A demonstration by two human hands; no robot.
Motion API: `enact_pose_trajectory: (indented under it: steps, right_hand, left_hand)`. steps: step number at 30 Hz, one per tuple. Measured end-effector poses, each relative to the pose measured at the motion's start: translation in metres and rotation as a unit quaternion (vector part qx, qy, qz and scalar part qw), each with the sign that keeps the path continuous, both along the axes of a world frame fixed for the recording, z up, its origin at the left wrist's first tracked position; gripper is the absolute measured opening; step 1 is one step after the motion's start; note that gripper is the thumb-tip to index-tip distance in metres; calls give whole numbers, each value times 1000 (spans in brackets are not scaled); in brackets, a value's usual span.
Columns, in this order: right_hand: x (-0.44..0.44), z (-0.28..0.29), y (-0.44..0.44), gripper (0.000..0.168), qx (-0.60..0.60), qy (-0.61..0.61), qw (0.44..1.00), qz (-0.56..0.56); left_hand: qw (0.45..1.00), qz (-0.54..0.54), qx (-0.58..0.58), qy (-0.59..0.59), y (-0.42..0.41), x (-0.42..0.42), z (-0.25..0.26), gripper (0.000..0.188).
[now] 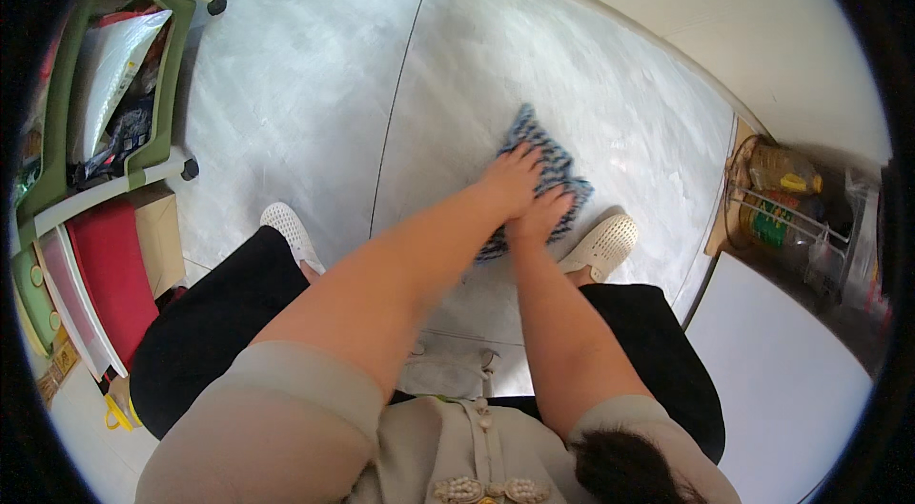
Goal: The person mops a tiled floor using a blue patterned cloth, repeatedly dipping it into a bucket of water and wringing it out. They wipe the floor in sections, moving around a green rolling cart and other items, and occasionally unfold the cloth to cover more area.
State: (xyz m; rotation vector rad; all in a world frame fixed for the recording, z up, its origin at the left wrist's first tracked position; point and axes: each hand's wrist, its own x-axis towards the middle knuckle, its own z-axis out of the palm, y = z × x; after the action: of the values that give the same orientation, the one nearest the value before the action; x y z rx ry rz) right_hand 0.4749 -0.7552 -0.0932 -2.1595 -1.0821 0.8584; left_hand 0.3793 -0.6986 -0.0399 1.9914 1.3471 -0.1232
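A blue, black and white patterned cloth [555, 162] lies crumpled on the grey marbled tile floor [300, 75], in front of and between my feet. My left hand [512, 181] presses flat on its upper left part, fingers spread. Close beside it, my right hand [545, 212] rests on the cloth's lower part, and the two hands touch or overlap slightly. Both palms face down and hide part of the cloth. A beige perforated clog [606, 244] is just right of the cloth; a white perforated clog [287, 226] is farther off at the left.
A green wheeled storage cart [169, 89] holding bags stands at the left, above a red box [114, 268] and a cardboard box [159, 241]. A cream cabinet panel [686, 10] borders the upper right. At right, an open cabinet has bottles in a wire rack [793, 214], beside a white panel [772, 361].
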Motion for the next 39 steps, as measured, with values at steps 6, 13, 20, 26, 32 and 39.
enact_pose_trajectory:
  steps: [6, 13, 20, 26, 32, 39]
  right_hand:
    - [82, -56, 106, 71, -72, -323, 943, 32]
    - [82, -31, 257, 76, -44, -316, 874, 367]
    - [-40, -3, 272, 62, 57, -249, 787, 562]
    - [-87, 6, 173, 63, 81, -259, 742, 613]
    - [-114, 20, 69, 64, 70, -205, 733, 645]
    - [-73, 26, -25, 66, 50, -165, 699, 694]
  left_hand:
    - [1000, -24, 10, -4, 97, 44, -2, 53]
    - [988, 12, 144, 60, 192, -20, -21, 51]
    - [926, -126, 258, 244, 207, -175, -35, 36]
    - [971, 91, 125, 185, 117, -229, 9, 21]
    - [964, 130, 77, 219, 29, -226, 10, 19]
    - [970, 186, -29, 154, -67, -187, -4, 18]
